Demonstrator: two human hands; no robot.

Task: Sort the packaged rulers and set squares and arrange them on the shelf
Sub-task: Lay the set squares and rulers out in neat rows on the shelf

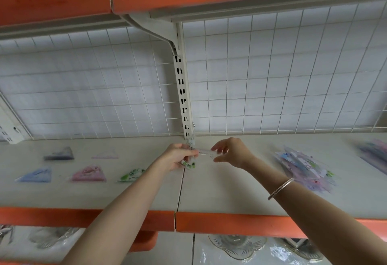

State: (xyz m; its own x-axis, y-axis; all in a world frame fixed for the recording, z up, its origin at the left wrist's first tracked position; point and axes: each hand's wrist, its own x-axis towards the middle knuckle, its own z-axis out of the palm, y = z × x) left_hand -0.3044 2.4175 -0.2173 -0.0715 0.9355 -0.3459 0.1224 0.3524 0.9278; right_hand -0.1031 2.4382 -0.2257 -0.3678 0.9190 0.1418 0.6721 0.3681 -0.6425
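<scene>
**One packet in the air, between both hands**

We start with the shelf [230, 191], a pale deck with an orange lip. On its right side lies the mixed pile [305, 168] of packets not yet sorted. On the left, triangles already lie well apart: a blue set square [36, 175], a pink set square [89, 174] and a green set square [130, 175] in front.

Over the seam in the deck, our left hand [178, 158] grips a green-printed packet [203, 152], held above the shelf. Our right hand [232, 151] curves thumb and fingers around its clear end, but blur keeps us from telling whether they close on it.

We judge the packet light and stiff inside, with a slippery film sleeve. We would pinch it flat across the rigid plastic, not by the loose film edge.
</scene>
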